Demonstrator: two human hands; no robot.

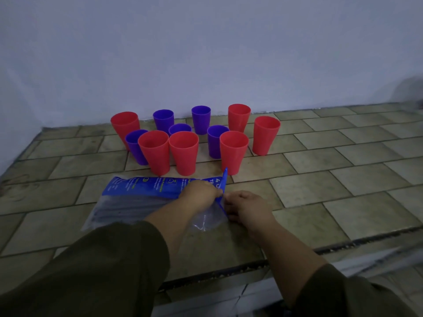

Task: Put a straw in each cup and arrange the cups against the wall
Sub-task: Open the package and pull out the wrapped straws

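Bag (142,186): lies flat on the tiled counter (320,179), its long side running across the view; a blue printed band runs along its far edge and the near side is clear plastic; a blue strip stands up at its right end.
Straws (128,210): grey, lying lengthwise inside the clear part of the bag, filling its left and middle stretch; none stands in a cup.
Left hand (201,193): on top of the bag's right end, knuckles up; the fingers are bent down and pinch the blue edge there; the straws lie just left of it, under the plastic.
Right hand (242,207): at the bag's right end, touching it; the fingers are curled in on the bag's mouth, close against the left hand's fingertips (the thumb is hidden).
Red cups (183,152): six, upright, mouths up, all beyond the bag; three stand just behind its far edge, the other three farther back.
Purple cups (201,118): five, upright, mixed among the red ones; all stand farther from the bag than the front red row.
Wall (206,53): plain and pale, beyond the cups from the bag; the rearmost cups stand near it, though whether any touches it cannot be told.
Sleeves (103,271): dark olive, on both forearms, on the near side of the bag.
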